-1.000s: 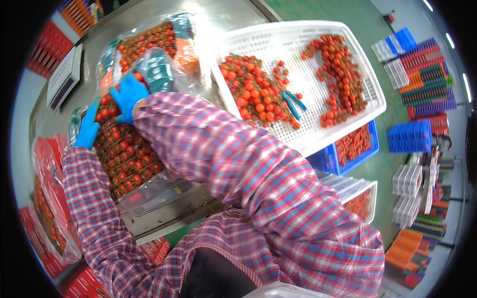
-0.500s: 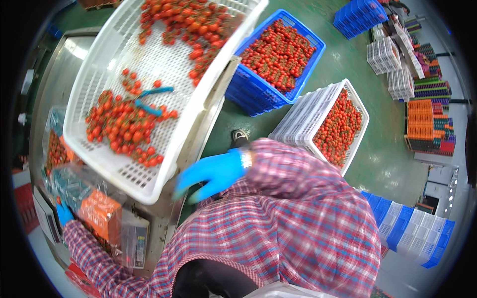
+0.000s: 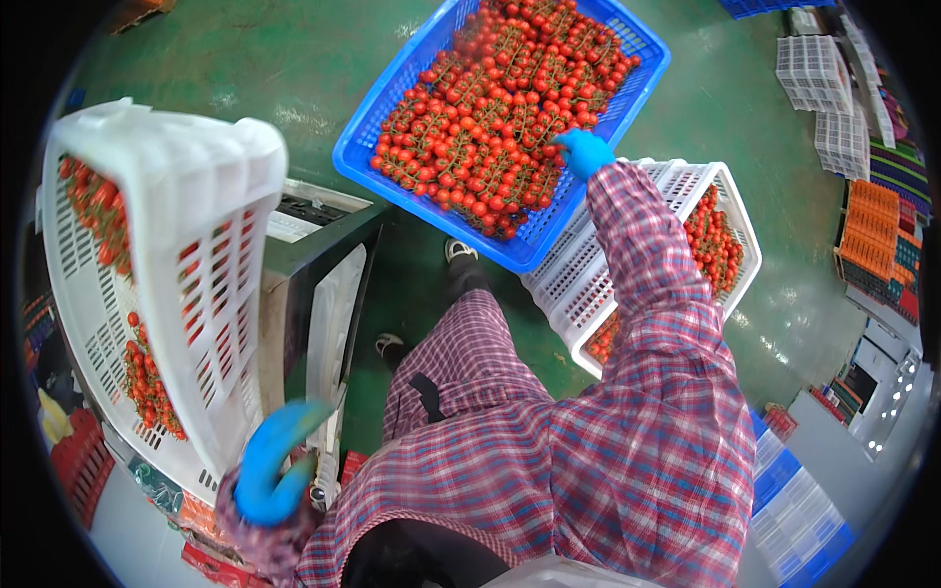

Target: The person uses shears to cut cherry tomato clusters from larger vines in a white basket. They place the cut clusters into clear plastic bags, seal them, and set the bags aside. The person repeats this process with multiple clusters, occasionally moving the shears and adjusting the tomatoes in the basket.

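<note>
Red cherry tomatoes on the vine fill a blue plastic crate ahead of me. My right hand, in a blue glove, reaches to the right side of this heap and touches the tomatoes; its fingers are bent down and partly hidden, so a grip cannot be made out. My left hand, also blue-gloved and somewhat blurred, is held with thumb and fingers apart and nothing between them. It is beside the near end of a white perforated crate on the left, where more tomato bunches lie.
Right of the blue crate stands a stack of white crates with tomatoes in the top one. A metal table edge runs beside the white crate on the left. Orange crates are stacked at the far right on the green floor.
My view has turned toward the blue crate. My right hand has gone from beside the white crate to its tomatoes. My left hand has come back from the packages on the table.
</note>
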